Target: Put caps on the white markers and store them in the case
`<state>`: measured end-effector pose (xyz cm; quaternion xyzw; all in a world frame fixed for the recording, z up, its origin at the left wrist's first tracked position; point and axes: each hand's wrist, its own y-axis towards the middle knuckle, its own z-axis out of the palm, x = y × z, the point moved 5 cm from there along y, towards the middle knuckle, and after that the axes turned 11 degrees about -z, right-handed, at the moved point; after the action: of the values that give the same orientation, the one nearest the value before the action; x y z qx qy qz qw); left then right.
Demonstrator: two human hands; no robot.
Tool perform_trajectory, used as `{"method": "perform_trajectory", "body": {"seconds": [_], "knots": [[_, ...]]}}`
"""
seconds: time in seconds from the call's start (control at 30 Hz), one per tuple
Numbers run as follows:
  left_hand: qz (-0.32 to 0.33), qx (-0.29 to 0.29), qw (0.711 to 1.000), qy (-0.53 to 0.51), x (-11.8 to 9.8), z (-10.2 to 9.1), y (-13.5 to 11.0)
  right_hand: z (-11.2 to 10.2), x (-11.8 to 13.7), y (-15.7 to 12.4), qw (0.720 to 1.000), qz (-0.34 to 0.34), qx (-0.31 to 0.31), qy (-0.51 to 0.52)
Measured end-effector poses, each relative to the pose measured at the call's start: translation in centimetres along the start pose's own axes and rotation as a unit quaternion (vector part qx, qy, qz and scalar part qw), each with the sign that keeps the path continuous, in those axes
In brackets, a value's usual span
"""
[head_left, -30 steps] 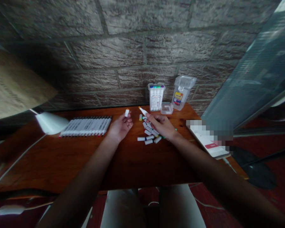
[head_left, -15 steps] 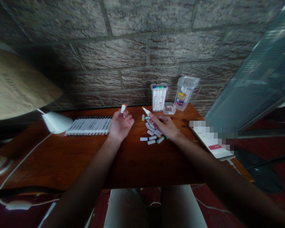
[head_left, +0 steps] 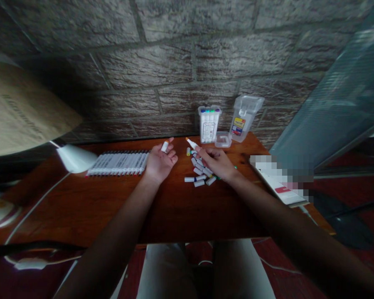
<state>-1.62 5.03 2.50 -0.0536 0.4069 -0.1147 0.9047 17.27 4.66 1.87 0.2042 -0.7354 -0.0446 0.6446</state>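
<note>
My left hand (head_left: 161,165) is turned palm up, its fingers loosely curled around a white marker cap (head_left: 164,146) with an orange end. My right hand (head_left: 216,162) pinches a white marker (head_left: 191,143), uncapped, its orange tip pointing up and to the left. Beneath and beside the right hand lies a loose heap of white marker caps (head_left: 199,183) with coloured ends, partly covered by that hand. Left of my left hand, a row of white markers (head_left: 118,163) lies side by side on the wooden table (head_left: 187,220).
Against the brick wall stand a clear case of markers (head_left: 208,128) and a clear plastic box (head_left: 241,120) with a yellow label; a small clear lid (head_left: 223,140) lies between. A white booklet (head_left: 280,187) is at the right edge, a lamp (head_left: 76,158) at the left.
My left hand has shifted slightly and opened out more, a finger now stretched past the cap, which sits lower in the fingers. My right hand keeps the marker in nearly the same place.
</note>
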Motion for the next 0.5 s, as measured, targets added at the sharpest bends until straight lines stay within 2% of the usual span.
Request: {"method": "perform_trajectory", "body": {"seconds": [0.23, 0.37, 0.5], "knots": [[-0.046, -0.05, 0.998, 0.009, 1.0, -0.6, 0.7, 0.2, 0.2, 0.0, 1.0, -0.017, 0.017, -0.012], [-0.044, -0.098, 0.994, 0.008, 1.4, -1.1, 0.6, 0.5, 0.7, -0.3, 0.995, -0.064, 0.035, -0.067], [-0.036, -0.101, 0.994, 0.006, 1.5, -1.3, 0.8, 0.4, 1.1, -0.4, 0.984, -0.112, 0.039, -0.132]]}}
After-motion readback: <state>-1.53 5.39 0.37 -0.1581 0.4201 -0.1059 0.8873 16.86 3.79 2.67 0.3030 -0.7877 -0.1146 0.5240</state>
